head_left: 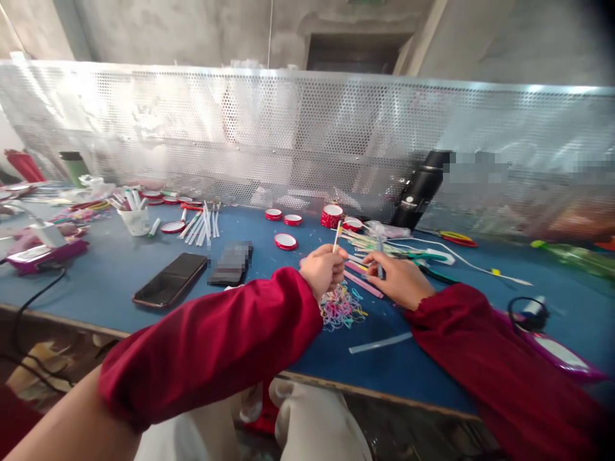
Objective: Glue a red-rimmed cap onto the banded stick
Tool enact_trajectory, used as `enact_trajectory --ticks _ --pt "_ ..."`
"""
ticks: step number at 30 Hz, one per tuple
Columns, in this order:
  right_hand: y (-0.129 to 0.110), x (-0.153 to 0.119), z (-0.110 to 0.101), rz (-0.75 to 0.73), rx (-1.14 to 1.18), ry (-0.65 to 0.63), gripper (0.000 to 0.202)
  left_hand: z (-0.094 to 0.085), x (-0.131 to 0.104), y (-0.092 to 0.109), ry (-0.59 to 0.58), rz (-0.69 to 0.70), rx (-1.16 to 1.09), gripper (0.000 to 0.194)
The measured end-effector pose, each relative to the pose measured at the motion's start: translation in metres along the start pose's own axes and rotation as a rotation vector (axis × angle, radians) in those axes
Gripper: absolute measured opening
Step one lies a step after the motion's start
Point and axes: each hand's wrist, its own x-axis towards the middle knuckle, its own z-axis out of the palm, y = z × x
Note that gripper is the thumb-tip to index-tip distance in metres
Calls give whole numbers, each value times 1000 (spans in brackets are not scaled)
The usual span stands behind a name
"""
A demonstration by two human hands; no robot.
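Observation:
Above the blue table, my left hand (325,269) is closed around a thin whitish stick with a yellow part near its top (338,234), which points upward. To its right, my right hand (401,276) pinches a slim grey-blue pen-like tool (380,256), held nearly upright. The two hands are close but apart. Below them lies a heap of small coloured elastic bands (342,308). Pink strips (364,283) lie between the hands, partly covered by the fingers. A clear flat strip (379,343) is near the front edge.
Two phones, one dark (170,280) and one partly blurred (230,263), lie left. Red-rimmed round tins (286,241) stand behind. A white cup of markers (134,219), green-handled pliers (435,275), a black bottle (423,189) and a purple-edged pouch (560,354) surround the work area. A perforated metal panel (336,134) closes the back.

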Motion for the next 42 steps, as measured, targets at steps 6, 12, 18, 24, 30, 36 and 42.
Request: enact_trajectory --ticks 6,12,18,24,30,36,42 --pt "-33 5 -24 18 152 242 20 -1 4 1 131 33 20 8" --pt "-82 11 -35 -46 417 276 30 -9 10 0 119 54 -95 18" --pt "-90 10 -17 0 514 370 31 -8 9 0 190 48 -100 18" --pt "-96 1 -14 -37 512 430 33 -8 6 2 177 -13 58 13" --pt "-96 -1 -9 -75 494 525 31 -13 9 -2 81 -7 134 18" --pt "-91 -4 -15 -112 696 537 33 -19 13 -1 117 46 -9 30" --pt "-93 -12 -22 -125 947 605 36 -23 17 13 136 43 -174 36"
